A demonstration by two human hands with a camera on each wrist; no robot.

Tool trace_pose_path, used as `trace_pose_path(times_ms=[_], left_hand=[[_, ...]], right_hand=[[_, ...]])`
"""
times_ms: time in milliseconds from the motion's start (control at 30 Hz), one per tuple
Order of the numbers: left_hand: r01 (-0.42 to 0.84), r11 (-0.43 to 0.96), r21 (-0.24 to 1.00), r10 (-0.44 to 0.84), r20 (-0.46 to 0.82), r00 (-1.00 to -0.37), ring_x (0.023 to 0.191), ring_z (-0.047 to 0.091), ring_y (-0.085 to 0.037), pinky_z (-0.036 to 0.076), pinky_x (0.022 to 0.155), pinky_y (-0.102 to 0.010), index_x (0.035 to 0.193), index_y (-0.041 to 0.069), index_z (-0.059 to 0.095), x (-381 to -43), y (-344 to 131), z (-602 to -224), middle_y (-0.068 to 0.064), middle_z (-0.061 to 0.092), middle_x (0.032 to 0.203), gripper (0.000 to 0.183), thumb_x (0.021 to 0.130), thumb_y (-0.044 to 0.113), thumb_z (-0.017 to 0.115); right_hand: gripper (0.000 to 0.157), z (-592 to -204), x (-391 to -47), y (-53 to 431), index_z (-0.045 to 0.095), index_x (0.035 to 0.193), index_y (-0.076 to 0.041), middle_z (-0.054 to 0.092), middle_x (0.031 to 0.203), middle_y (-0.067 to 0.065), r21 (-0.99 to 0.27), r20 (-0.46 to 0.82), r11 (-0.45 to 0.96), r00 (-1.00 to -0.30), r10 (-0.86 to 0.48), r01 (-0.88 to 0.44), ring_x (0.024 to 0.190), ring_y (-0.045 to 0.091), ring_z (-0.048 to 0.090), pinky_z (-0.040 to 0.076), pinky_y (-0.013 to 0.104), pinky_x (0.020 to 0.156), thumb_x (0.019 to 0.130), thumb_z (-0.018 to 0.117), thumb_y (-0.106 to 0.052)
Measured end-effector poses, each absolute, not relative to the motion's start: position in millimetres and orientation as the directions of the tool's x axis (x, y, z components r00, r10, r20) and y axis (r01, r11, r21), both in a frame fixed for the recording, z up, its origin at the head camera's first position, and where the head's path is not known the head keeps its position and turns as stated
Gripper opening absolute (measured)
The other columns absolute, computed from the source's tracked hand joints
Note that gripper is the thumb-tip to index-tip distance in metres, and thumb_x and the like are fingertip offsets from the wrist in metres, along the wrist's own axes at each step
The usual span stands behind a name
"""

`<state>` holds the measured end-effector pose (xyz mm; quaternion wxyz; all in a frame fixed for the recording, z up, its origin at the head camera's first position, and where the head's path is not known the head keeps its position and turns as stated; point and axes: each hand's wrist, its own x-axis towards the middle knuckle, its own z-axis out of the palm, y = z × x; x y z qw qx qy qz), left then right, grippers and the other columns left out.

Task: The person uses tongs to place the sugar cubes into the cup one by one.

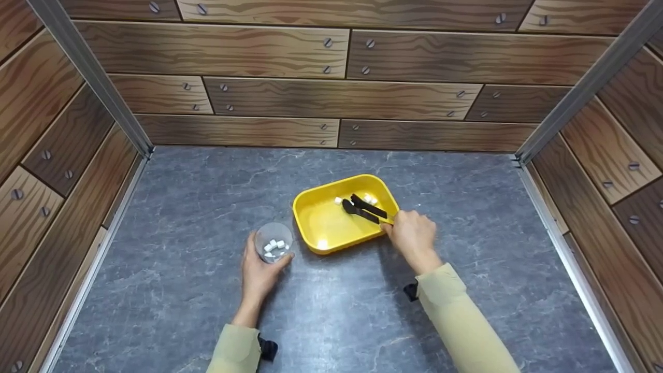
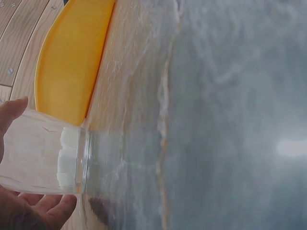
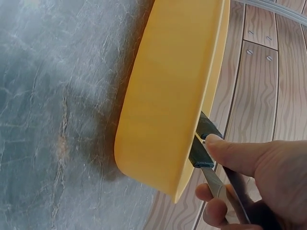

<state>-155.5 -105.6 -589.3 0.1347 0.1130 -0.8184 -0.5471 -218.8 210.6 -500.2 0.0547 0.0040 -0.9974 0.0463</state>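
The tongs (image 1: 369, 206) partly screen the white pieces (image 1: 337, 200) in the yellow bin (image 1: 321, 220), so I can't count those; white pieces in the clear cup (image 1: 273, 232) overlap too. I see 1 bin, 1 cup, 1 pair of tongs. The left hand (image 1: 261, 275) has thumb and fingers curved around the cup, just left of the bin; the right hand (image 1: 414, 235) pinches the tongs, their 2 black tips (image 1: 348, 206) apart inside the bin.

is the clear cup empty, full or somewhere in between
In between, mostly unfilled: the clear cup holds a few white pieces, which the left wrist view shows near its base, with clear space above.
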Motion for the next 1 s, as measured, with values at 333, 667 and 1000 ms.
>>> trace_pose_path(times_ms=[333, 667, 1000], left_hand=[[-0.027, 0.368, 0.929, -0.333, 0.104, -0.937, 0.131, 0.042, -0.041, 0.035, 0.108, -0.051, 0.147, -0.004, 0.034, -155.6, -105.3, -590.0, -0.027, 0.043, 0.143, 0.103, 0.067, 0.025, 0.092], [-0.029, 0.384, 0.923, -0.319, 0.103, -0.942, 0.13, 0.043, -0.042, 0.035, 0.108, -0.051, 0.147, -0.004, 0.034, -155.6, -104.7, -590.3, -0.028, 0.043, 0.142, 0.102, 0.067, 0.026, 0.091], [-0.009, 0.371, 0.929, -0.321, 0.119, -0.94, 0.13, 0.043, -0.04, 0.035, 0.108, -0.05, 0.146, -0.003, 0.036, -156.1, -105.7, -590.5, -0.026, 0.044, 0.142, 0.1, 0.067, 0.024, 0.092]], right_hand=[[0.045, -504.8, -217.1, 210.9, 0.068, 0.072, -0.002, 0.061, 0.061, 0.014, -0.094, 0.141, 0.995, -0.99, -0.026, -0.04, 0.052, 0.035, 0.058, 0.047, 0.05, 0.045, 0.085, 0.075, -0.044], [0.046, -508.5, -214.6, 215.3, 0.067, 0.069, -0.004, 0.057, 0.056, 0.011, -0.087, 0.164, 0.995, -0.986, -0.04, -0.055, 0.048, 0.031, 0.055, 0.044, 0.047, 0.041, 0.086, 0.073, -0.047], [0.043, -504.6, -207.2, 214.7, 0.067, 0.069, -0.009, 0.054, 0.053, 0.005, -0.127, 0.164, 0.989, -0.985, -0.049, -0.071, 0.045, 0.026, 0.051, 0.041, 0.043, 0.039, 0.089, 0.069, -0.047]])
